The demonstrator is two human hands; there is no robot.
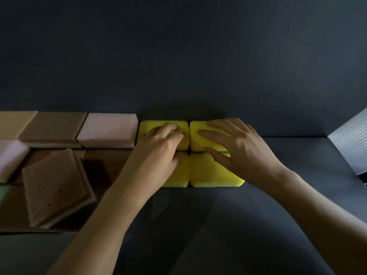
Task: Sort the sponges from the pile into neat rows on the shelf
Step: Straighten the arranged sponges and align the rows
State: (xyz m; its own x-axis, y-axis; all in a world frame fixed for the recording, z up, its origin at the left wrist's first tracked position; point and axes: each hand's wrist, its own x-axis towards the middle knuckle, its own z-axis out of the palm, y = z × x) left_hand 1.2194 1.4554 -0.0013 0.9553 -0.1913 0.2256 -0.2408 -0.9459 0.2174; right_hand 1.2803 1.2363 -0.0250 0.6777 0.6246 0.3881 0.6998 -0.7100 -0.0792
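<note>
Four yellow sponges lie flat in a tight two-by-two block on the dark shelf (198,225). My left hand (158,153) grips the back-left yellow sponge (148,127), its curled fingers denting the top and its thumb at the front edge. On the back-right yellow sponge (195,144) my right hand (238,149) rests with straight, spread fingers, the thumb along the seam in front. The front-right yellow sponge (208,173) and front-left yellow sponge (178,181) are partly hidden under my hands.
Left of the block a pink sponge (107,130), a brown sponge (53,126) and a beige sponge (14,122) line the dark back wall. A tilted brown sponge (55,187) leans on loose ones in front. A white ribbed panel (349,139) stands at far right.
</note>
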